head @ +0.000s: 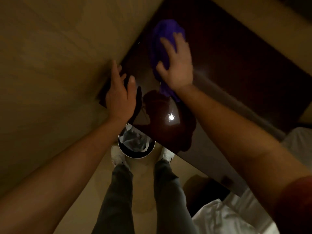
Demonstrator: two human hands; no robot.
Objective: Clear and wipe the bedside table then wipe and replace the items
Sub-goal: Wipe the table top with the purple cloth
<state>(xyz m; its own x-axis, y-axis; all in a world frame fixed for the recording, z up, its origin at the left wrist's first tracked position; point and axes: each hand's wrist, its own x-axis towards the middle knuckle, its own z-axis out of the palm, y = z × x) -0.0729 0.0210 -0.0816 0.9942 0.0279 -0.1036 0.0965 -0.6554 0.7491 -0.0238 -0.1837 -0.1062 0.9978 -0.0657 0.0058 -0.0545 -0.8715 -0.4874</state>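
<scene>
The bedside table [228, 61] has a dark, glossy wooden top with a bright light reflection near its front corner. My right hand [177, 65] presses a purple cloth [164, 33] flat on the tabletop, fingers spread over it. My left hand [120, 93] grips a dark flat object [138, 100] at the table's left edge, against the wall; what that object is cannot be made out in the dim light.
A round waste bin [135, 142] with a plastic liner stands on the floor by the table's front corner, between my white shoes. A beige wall [50, 56] fills the left. White bedding [228, 215] lies at the lower right.
</scene>
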